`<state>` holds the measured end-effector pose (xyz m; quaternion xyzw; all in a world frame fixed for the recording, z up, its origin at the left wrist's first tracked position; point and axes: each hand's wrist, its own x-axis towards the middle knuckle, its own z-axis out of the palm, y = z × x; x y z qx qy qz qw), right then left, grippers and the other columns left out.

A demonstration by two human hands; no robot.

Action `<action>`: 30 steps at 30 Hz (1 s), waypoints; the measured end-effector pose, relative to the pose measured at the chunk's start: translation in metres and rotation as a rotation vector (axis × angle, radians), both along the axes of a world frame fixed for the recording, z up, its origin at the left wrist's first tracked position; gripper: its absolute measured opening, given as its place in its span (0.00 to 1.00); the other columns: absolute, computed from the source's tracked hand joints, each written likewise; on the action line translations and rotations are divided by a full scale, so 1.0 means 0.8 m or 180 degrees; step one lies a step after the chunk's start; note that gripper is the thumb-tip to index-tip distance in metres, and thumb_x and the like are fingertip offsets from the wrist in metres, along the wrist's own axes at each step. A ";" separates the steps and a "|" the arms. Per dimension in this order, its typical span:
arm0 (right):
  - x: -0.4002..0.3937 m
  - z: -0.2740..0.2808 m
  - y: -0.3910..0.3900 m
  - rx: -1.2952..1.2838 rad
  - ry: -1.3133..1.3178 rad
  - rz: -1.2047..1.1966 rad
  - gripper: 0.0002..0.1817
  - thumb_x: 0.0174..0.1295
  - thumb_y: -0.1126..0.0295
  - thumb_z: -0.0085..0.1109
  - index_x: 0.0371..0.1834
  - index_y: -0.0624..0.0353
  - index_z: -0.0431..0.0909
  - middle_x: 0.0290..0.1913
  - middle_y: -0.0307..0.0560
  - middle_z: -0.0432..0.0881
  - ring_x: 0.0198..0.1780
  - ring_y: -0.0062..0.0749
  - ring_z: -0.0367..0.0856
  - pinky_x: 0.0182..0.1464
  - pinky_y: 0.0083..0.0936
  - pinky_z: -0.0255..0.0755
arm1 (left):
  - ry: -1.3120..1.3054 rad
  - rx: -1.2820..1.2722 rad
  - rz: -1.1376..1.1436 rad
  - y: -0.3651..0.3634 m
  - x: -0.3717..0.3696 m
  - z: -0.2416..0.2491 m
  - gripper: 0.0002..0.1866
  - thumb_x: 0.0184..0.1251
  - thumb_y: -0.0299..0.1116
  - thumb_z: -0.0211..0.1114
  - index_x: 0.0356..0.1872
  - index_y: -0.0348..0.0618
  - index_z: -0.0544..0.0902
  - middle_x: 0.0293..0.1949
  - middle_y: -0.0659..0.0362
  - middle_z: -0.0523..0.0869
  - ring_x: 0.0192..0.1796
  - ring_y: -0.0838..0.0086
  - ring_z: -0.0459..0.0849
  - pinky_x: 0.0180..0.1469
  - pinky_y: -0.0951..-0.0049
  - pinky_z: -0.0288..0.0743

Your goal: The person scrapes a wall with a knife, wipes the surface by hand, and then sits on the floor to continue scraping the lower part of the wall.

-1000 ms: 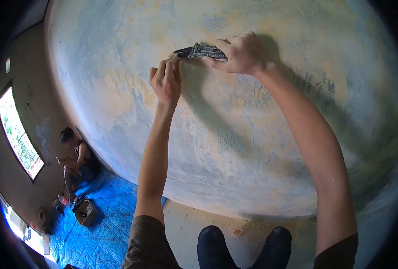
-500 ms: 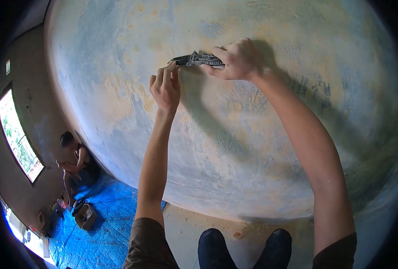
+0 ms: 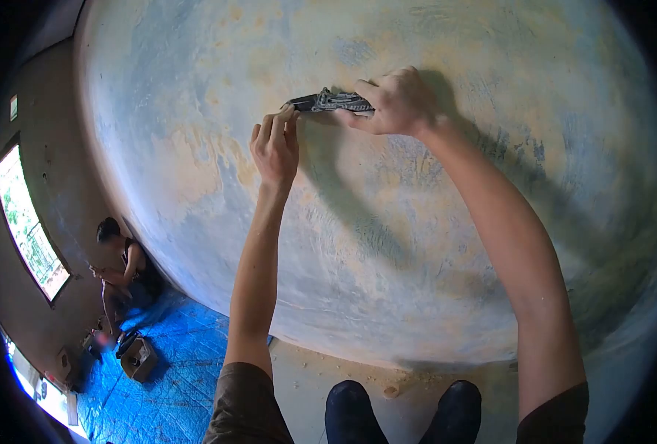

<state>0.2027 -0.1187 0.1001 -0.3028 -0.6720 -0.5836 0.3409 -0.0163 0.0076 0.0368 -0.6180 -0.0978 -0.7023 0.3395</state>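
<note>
A long, narrow black-and-grey hand tool (image 3: 330,101) lies lengthwise against the mottled blue, cream and yellowish wall (image 3: 217,214). Its grey middle looks rough and ridged; its exact kind is not clear. My right hand (image 3: 396,103) is closed around the tool's right end, which the fingers partly hide. At the opposite, dark end, the bent fingertips of my left hand (image 3: 276,152) press on the tool, with the palm below it. Both arms are raised, and shadows fall on the wall beneath and to the right.
A blue tarp (image 3: 188,355) covers the floor at left, bearing an open box (image 3: 137,361) with items in it. Beyond it a person (image 3: 125,266) sits against the wall near a window (image 3: 32,214). Crumbs lie on the floor (image 3: 306,377) by my dark-covered feet (image 3: 354,414).
Both hands and the tool have shifted very slightly right and down in view. The grip of each hand is the same.
</note>
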 end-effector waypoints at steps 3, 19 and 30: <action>0.002 -0.002 -0.009 -0.0207 -0.0130 -0.0049 0.27 0.58 0.36 0.64 0.37 0.49 0.90 0.15 0.46 0.81 0.18 0.41 0.83 0.27 0.37 0.79 | 0.0030 -0.0147 0.0141 -0.006 -0.001 -0.025 0.03 0.70 0.28 0.70 0.41 0.44 0.86 0.38 0.60 0.90 0.32 0.71 0.84 0.34 0.69 0.70; -0.001 -0.002 -0.011 -0.0035 -0.0037 0.0068 0.21 0.58 0.40 0.66 0.36 0.45 0.88 0.16 0.45 0.82 0.18 0.39 0.83 0.25 0.36 0.78 | -0.0010 0.0104 0.0064 0.000 0.000 -0.003 0.06 0.68 0.28 0.72 0.43 0.44 0.86 0.39 0.61 0.90 0.33 0.70 0.85 0.34 0.70 0.70; -0.005 0.003 -0.004 0.0189 0.0194 -0.0175 0.23 0.60 0.39 0.64 0.43 0.46 0.90 0.16 0.45 0.82 0.19 0.39 0.84 0.27 0.36 0.80 | 0.0057 0.0314 0.0223 0.010 -0.001 0.034 0.06 0.68 0.28 0.72 0.43 0.44 0.86 0.39 0.60 0.91 0.32 0.69 0.85 0.34 0.69 0.71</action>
